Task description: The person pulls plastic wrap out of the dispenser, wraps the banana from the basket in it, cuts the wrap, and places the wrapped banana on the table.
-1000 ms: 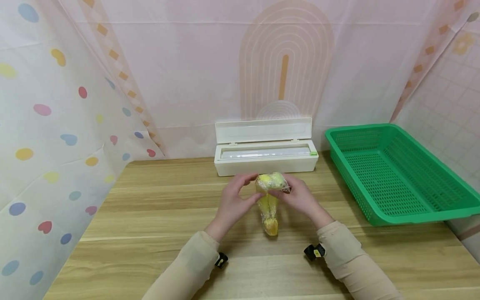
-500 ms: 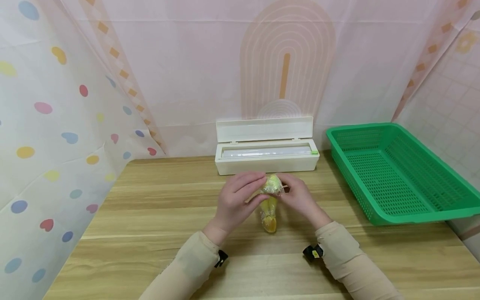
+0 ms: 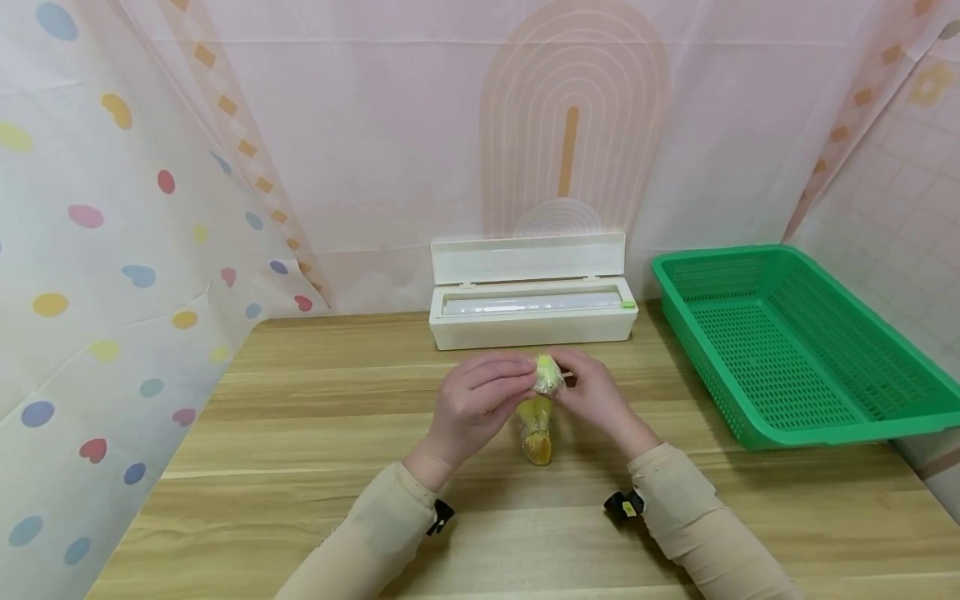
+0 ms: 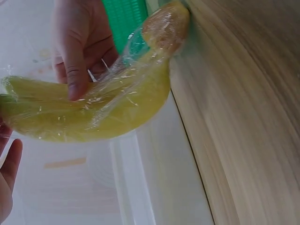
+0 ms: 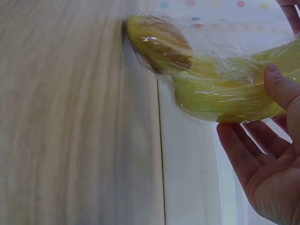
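A bunch of bananas (image 3: 536, 437), wrapped in crinkled clear cling film, stands tilted on the wooden table, its brownish end down at the tabletop. At its upper greenish end, my left hand (image 3: 474, 402) holds the wrapped tips between fingers and thumb; in the left wrist view those fingers lie mostly off the left edge. From the other side my right hand (image 3: 597, 398) grips the bananas around the middle and upper part. The right wrist view shows its thumb (image 5: 280, 88) pressed on the film and its fingers underneath.
Behind the hands, against the pink curtain, a white cling film dispenser (image 3: 532, 333) has its lid raised and a roll (image 3: 531, 304) inside. A green perforated plastic basket (image 3: 720, 392) sits at the right of the table (image 3: 315, 433).
My left hand has brought its fingers and thumb together over the upper tips. The wrapped bananas have turned a little, with their upper end now narrower in the head view. My right hand keeps its grip.
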{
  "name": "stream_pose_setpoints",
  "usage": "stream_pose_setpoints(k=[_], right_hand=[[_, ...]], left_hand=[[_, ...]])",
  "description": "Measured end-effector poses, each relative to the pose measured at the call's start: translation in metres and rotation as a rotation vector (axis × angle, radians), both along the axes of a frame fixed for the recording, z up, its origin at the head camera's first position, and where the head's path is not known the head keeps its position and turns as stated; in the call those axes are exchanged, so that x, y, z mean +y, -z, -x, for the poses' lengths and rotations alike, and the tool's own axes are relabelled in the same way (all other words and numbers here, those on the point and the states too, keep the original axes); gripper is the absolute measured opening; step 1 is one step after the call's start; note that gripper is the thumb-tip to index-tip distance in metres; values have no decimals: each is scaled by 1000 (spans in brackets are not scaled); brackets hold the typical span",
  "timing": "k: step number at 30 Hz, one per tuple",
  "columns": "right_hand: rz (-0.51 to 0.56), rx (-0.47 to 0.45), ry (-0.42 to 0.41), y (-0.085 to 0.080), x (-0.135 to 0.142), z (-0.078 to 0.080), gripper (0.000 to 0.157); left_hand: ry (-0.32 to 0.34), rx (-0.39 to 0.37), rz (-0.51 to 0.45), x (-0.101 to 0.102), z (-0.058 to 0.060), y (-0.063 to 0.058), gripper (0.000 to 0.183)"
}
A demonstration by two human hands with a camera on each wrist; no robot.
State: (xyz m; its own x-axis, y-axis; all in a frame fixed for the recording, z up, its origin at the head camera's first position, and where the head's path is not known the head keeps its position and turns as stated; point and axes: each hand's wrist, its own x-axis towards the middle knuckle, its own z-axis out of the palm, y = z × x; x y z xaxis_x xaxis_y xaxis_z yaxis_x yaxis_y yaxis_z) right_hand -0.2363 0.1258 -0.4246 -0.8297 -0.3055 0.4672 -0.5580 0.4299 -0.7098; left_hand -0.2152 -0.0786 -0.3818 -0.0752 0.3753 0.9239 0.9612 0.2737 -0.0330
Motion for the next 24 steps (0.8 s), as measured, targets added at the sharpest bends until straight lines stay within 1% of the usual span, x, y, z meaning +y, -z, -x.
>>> stream_pose_setpoints(k=[5,7,9,11,13,16,20,22,24], right_hand=[[-23,12,8,2,-1,1,35],[-37,14,18,2,-2,2,34],[-44,17,25,2,-2,2,34],[-46,18,27,2,-2,1,35],[-45,20,28,2,-2,1,35],[-40,29,29,1,-3,0,35],[-39,41,32,0,-4,-2,38],[-45,40,35,-1,-4,-2,40],[-46,40,33,0,-4,-3,41]], left_hand=[[98,-92,-48,-1,-1,-8,10],[123,-120,-60,-1,-2,-12,10],[125,-134,-63,-1,-2,-14,11],[105,-143,-64,-2,-3,-16,13],[88,-176,-81,-1,-4,-16,15],[62,-272,-129,0,-6,-16,17],[47,-460,-201,3,-7,-17,12],[21,-549,-226,5,-7,-18,9],[-10,-620,-241,6,-7,-18,5]])
